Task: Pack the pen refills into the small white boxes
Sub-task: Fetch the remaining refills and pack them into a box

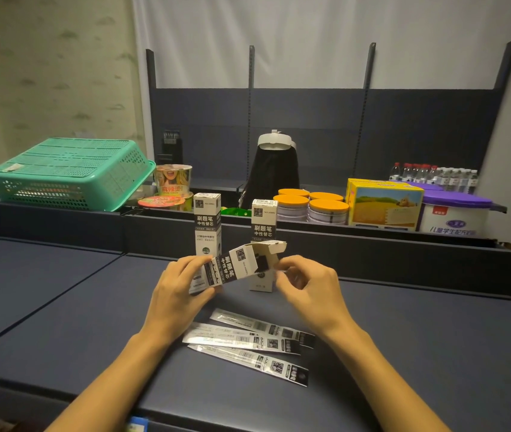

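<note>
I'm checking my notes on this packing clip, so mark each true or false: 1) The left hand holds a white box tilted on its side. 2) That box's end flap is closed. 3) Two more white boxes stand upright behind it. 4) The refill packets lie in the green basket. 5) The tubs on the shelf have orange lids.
1) True: the left hand grips the held box tilted.
2) False: its flap is open, by the right hand.
3) True: left standing box, right standing box.
4) False: the refill packets lie on the table; the green basket sits upturned on the shelf.
5) True: tubs.
</note>
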Available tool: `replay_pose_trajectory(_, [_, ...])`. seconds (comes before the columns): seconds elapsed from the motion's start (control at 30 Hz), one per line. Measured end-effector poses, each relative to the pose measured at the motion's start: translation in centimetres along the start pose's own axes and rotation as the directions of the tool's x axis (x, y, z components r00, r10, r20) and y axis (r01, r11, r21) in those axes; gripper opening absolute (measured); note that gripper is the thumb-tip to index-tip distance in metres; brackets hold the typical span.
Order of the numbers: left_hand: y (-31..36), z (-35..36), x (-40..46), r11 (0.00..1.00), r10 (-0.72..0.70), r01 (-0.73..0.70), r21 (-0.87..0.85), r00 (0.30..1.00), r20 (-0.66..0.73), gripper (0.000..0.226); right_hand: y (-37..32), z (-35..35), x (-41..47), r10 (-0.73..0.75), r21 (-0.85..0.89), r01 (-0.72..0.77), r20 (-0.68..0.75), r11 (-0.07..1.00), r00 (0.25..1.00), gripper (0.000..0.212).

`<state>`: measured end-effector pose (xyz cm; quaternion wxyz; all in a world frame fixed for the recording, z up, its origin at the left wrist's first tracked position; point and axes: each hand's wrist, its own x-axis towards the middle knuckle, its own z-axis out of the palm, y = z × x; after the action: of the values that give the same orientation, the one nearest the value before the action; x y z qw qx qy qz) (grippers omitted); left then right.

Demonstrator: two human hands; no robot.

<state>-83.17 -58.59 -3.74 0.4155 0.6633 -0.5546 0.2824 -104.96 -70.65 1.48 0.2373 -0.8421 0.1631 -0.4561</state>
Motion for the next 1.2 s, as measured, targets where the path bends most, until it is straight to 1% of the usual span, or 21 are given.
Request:
replay_pose_trajectory(0.07, [0.0,-0.1,0.0,1.0,-0.012,0.012,-0.001,1.0,-0.001,0.068,0.0,-0.8,0.1,0.086,-0.004,-0.086,0.07,0.996,0.994,0.007])
replay_pose_trajectory(0.13, [0.0,-0.1,-0.1,1.0,-0.013,0.013,-0.001,1.0,0.0,0.067,0.1,-1.3,0.2,0.177,-0.09,-0.162,0.202,0.983,0.963,0.002])
replay_pose_trajectory(0.17, [0.0,-0.1,-0.1,1.0,-0.011,0.011,0.0,1.0,0.002,0.067,0.2,-1.5,0.2,0.213,-0.144,-0.179,0.279,0.973,0.936,0.004])
replay_pose_trajectory(0.27, [0.0,-0.2,0.0,1.0,-0.011,0.011,0.004,1.0,0.007,0.067,0.5,-1.3,-0.1,0.304,-0.235,-0.212,0.496,0.949,0.813,0.016])
replay_pose_trajectory(0.33, [0.1,-0.2,0.0,1.0,-0.013,0.013,0.002,1.0,0.007,0.066,0.4,-0.9,-0.4,0.332,-0.267,-0.208,0.601,0.941,0.727,0.024])
replay_pose_trajectory(0.4, [0.2,-0.2,0.0,1.0,-0.015,0.015,-0.001,1.0,0.008,0.066,0.4,-0.8,-0.5,0.336,-0.301,-0.174,0.657,0.938,0.674,0.03])
replay_pose_trajectory(0.5, [0.1,-0.2,0.1,1.0,-0.018,0.018,-0.004,1.0,0.005,0.066,0.4,-0.7,-0.6,0.345,-0.334,-0.143,0.692,0.932,0.634,0.033])
replay_pose_trajectory(0.7, [0.2,-0.2,0.0,0.999,-0.034,0.034,-0.004,0.999,0.003,0.066,0.1,-0.7,-0.8,0.357,-0.339,-0.157,0.681,0.927,0.64,0.026])
replay_pose_trajectory(0.83, [0.4,-0.2,0.1,0.999,-0.044,0.044,-0.011,0.999,0.0,0.064,0.1,-0.8,-0.5,0.361,-0.301,-0.209,0.654,0.93,0.665,0.022])
replay_pose_trajectory(0.9, [0.5,-0.3,0.1,0.999,-0.053,0.053,-0.011,0.999,-0.001,0.063,0.2,-1.1,-0.5,0.344,-0.259,-0.229,0.632,0.938,0.694,0.017])
replay_pose_trajectory(0.97, [0.4,-0.4,0.1,0.998,-0.061,0.061,-0.01,0.998,-0.003,0.063,0.1,-1.7,-0.3,0.292,-0.143,-0.262,0.623,0.955,0.726,0.014])
replay_pose_trajectory(1.03, [0.4,-0.5,0.1,0.998,-0.063,0.063,-0.01,0.998,-0.007,0.063,-0.3,-2.3,-0.2,0.219,0.072,-0.326,0.601,0.943,0.768,0.011])
replay_pose_trajectory(1.1, [0.5,-0.5,0.2,0.998,-0.063,0.063,-0.013,0.998,-0.01,0.063,-0.8,-3.1,0.0,0.182,0.306,-0.393,0.54,0.867,0.821,0.01])
replay_pose_trajectory(1.2, [0.6,-0.5,0.1,0.998,-0.068,0.068,-0.014,0.998,-0.01,0.062,-1.7,-3.7,0.2,0.217,0.569,-0.438,0.415,0.696,0.884,0.012])
